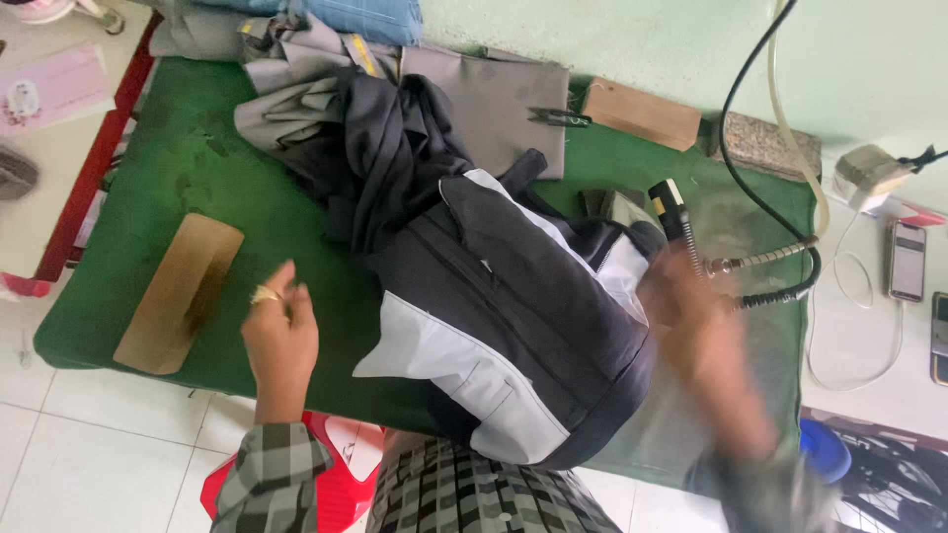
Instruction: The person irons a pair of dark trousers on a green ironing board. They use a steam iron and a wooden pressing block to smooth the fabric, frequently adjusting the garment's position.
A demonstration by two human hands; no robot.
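A dark grey and light grey garment (513,326) lies spread on a green padded table (197,168). My left hand (279,336), a ring on one finger, hovers over the green cloth just left of the garment. Its fingers are curled in and I see nothing in them. My right hand (691,306) is blurred by motion at the garment's right edge. It is next to a black iron handle (671,212) with hoses (765,262). The blur hides whether the fingers hold anything.
A flat wooden block (178,293) lies left of my left hand. Grey fabric pieces (494,99), a black clip (558,118), a wooden block (642,114) and a stone slab (765,143) sit at the table's far side. A phone (907,260) lies right, a red stool (336,469) below.
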